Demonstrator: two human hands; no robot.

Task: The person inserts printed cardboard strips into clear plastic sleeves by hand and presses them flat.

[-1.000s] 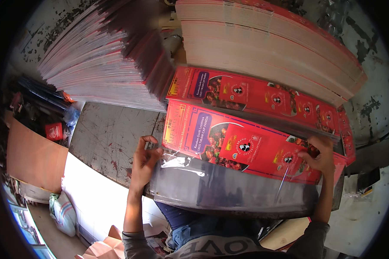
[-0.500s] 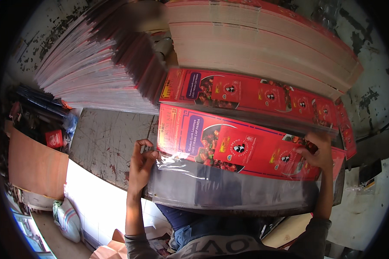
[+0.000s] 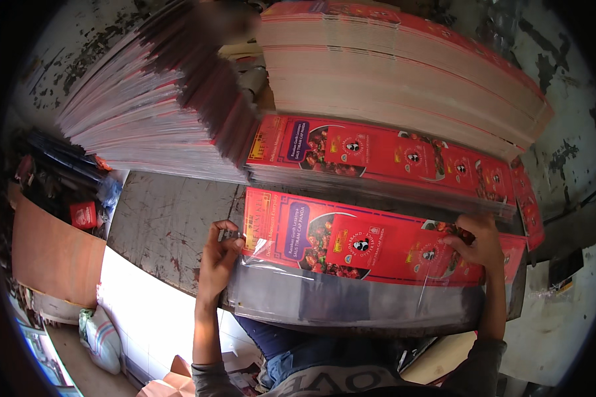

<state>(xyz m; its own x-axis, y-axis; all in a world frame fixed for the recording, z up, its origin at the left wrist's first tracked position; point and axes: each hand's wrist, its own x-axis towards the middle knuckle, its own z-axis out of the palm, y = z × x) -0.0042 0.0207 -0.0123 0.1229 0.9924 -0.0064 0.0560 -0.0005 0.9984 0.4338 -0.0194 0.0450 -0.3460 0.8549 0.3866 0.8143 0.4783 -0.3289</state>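
A long red printed card (image 3: 338, 241) with food pictures lies across the table in front of me, its near part under clear, shiny plastic. Thumb and fingers of my left hand (image 3: 220, 261) pinch at its left end, by the edge of the plastic. My right hand (image 3: 478, 246) grips the far edge near the right end, thumb on top and the other fingers partly hidden. Toward my body, clear plastic sleeves (image 3: 271, 294) lie flat along the table edge. Just beyond the card is a low stack of similar red cards (image 3: 384, 152) in plastic.
A tall fanned pile of plastic-covered cards (image 3: 139, 126) leans at the far left. Behind stands a big stack of cards (image 3: 391, 79), pale edges showing. The worn dark table (image 3: 172, 218) extends left. A white sack (image 3: 101, 341) rests on the floor.
The held card has come slightly toward me, widening the gap to the red stack behind it. Both hands keep their hold, and the view has shifted a little.
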